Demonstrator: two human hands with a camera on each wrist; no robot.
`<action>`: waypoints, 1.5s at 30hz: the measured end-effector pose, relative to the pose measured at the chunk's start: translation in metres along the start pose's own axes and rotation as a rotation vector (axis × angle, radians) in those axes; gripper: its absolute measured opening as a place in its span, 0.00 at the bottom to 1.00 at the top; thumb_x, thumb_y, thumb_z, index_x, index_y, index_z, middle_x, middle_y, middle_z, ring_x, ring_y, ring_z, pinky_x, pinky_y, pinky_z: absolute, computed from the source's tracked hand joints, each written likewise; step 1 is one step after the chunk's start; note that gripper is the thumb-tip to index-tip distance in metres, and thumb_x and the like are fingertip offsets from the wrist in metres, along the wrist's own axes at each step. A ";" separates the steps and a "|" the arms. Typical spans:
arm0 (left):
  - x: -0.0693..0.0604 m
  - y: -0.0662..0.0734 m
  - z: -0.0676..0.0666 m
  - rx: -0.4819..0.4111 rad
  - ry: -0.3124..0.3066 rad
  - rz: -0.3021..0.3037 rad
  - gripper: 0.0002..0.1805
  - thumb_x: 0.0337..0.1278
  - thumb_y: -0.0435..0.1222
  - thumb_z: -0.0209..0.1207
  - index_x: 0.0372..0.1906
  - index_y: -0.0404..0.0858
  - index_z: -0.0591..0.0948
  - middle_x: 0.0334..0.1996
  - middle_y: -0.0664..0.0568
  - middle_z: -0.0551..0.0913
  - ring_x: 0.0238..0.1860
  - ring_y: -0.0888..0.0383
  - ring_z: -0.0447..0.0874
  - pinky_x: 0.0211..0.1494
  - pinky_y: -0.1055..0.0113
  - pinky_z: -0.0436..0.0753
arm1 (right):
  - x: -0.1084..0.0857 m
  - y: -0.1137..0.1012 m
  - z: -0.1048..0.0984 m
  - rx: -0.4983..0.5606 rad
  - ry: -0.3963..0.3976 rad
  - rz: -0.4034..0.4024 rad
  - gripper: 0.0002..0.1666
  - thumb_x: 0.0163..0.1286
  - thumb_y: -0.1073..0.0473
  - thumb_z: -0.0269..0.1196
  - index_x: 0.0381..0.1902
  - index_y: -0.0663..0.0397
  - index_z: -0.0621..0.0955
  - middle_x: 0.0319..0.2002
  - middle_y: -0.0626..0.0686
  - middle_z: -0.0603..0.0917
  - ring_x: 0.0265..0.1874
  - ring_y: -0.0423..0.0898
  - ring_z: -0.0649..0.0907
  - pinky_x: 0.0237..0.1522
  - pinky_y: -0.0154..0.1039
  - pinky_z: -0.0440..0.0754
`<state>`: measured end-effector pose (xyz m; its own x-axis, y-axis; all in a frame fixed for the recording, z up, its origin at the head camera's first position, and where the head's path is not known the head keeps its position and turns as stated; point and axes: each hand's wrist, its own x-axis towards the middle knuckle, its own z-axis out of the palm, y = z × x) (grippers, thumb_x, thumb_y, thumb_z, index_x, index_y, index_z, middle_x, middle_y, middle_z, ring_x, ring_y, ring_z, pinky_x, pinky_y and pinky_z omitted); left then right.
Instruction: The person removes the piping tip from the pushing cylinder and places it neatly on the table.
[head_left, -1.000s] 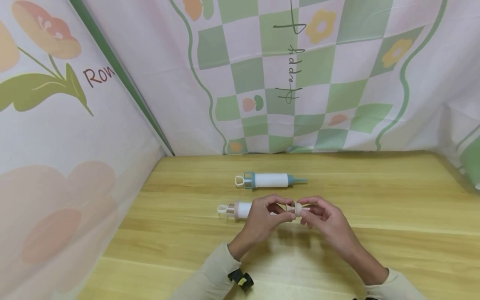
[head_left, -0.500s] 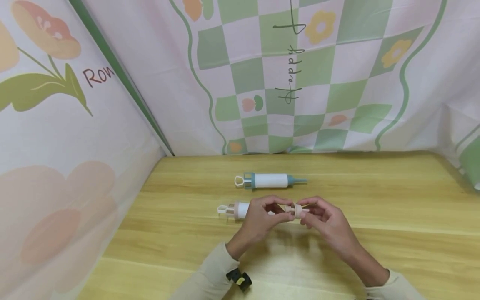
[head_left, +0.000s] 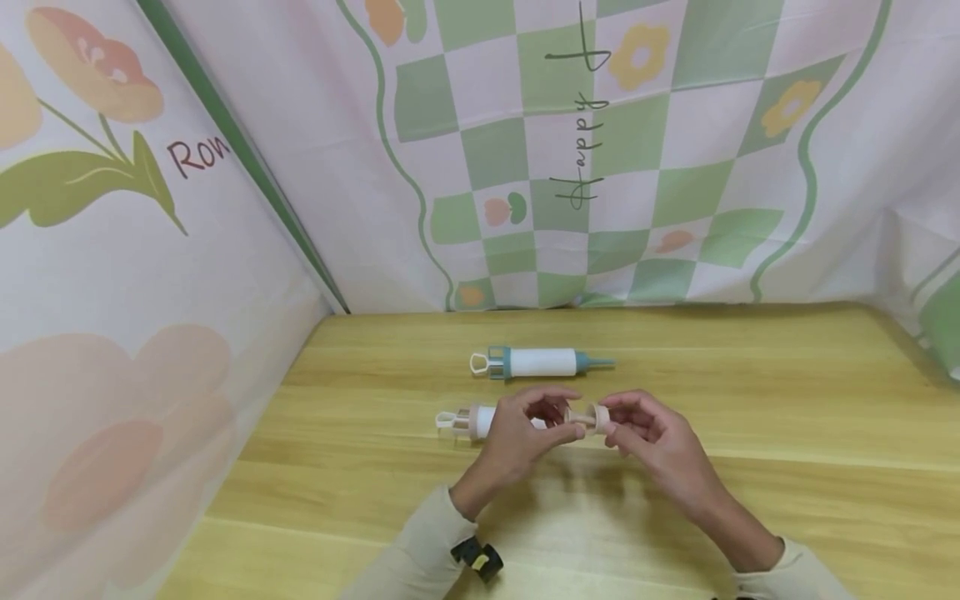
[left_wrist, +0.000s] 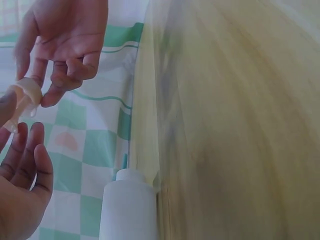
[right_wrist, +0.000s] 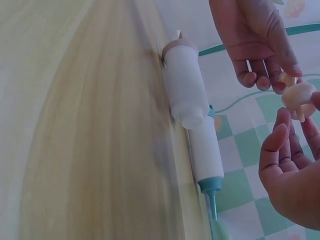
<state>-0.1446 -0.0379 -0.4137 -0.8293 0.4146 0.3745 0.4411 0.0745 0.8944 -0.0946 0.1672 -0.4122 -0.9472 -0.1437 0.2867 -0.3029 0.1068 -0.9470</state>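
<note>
Pinching the rounded, pale-pink cap [head_left: 602,419], the right hand [head_left: 663,446] faces the left hand [head_left: 521,437], which grips its slim insert [head_left: 582,420], above the table [head_left: 637,542]. Joining or separating them seems the step; next likely calls for straight alignment. Roughly parallel to the far edge lie a smooth white tube [head_left: 487,421] and a teal-tipped syringe [head_left: 543,362].

Wooden table [head_left: 825,400], checked cloth [head_left: 558,133] behind, flowered side cloth [head_left: 112,275], teal-tipped tube [head_left: 542,362]
</note>
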 end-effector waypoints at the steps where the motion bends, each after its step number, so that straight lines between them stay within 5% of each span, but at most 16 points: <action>1: 0.001 0.000 0.000 0.000 0.005 -0.006 0.17 0.50 0.28 0.73 0.48 0.34 0.85 0.34 0.49 0.84 0.32 0.66 0.81 0.40 0.64 0.85 | 0.000 0.000 -0.001 0.000 0.004 0.000 0.14 0.73 0.70 0.59 0.55 0.69 0.76 0.41 0.58 0.83 0.35 0.47 0.84 0.35 0.36 0.83; 8: 0.003 -0.001 0.003 0.024 0.018 0.000 0.13 0.46 0.25 0.75 0.39 0.34 0.84 0.31 0.47 0.86 0.31 0.65 0.82 0.38 0.66 0.84 | -0.001 0.002 -0.008 0.015 -0.005 0.008 0.15 0.73 0.71 0.58 0.55 0.70 0.75 0.44 0.56 0.84 0.36 0.48 0.85 0.35 0.35 0.83; 21: 0.008 0.001 0.007 0.182 -0.016 -0.007 0.13 0.45 0.29 0.76 0.36 0.33 0.84 0.29 0.53 0.87 0.28 0.71 0.82 0.35 0.71 0.84 | -0.008 0.007 -0.032 -0.085 -0.002 -0.014 0.15 0.74 0.71 0.57 0.57 0.67 0.74 0.45 0.55 0.82 0.37 0.47 0.85 0.36 0.36 0.83; 37: 0.022 -0.004 0.020 0.361 -0.164 -0.045 0.14 0.43 0.32 0.78 0.33 0.36 0.82 0.27 0.62 0.83 0.28 0.74 0.78 0.35 0.80 0.79 | -0.017 0.022 -0.071 -0.452 0.037 0.021 0.17 0.70 0.63 0.66 0.56 0.56 0.79 0.46 0.54 0.82 0.37 0.40 0.84 0.36 0.32 0.82; 45: 0.029 -0.002 0.028 0.424 -0.186 -0.037 0.12 0.44 0.35 0.78 0.31 0.39 0.84 0.27 0.63 0.82 0.30 0.72 0.78 0.36 0.81 0.77 | -0.018 0.022 -0.082 -0.538 0.011 0.060 0.16 0.72 0.59 0.65 0.55 0.55 0.79 0.45 0.53 0.83 0.37 0.39 0.83 0.36 0.33 0.82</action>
<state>-0.1598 -0.0005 -0.4112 -0.7883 0.5579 0.2595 0.5461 0.4400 0.7129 -0.0927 0.2530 -0.4258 -0.9645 -0.1123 0.2389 -0.2571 0.6040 -0.7544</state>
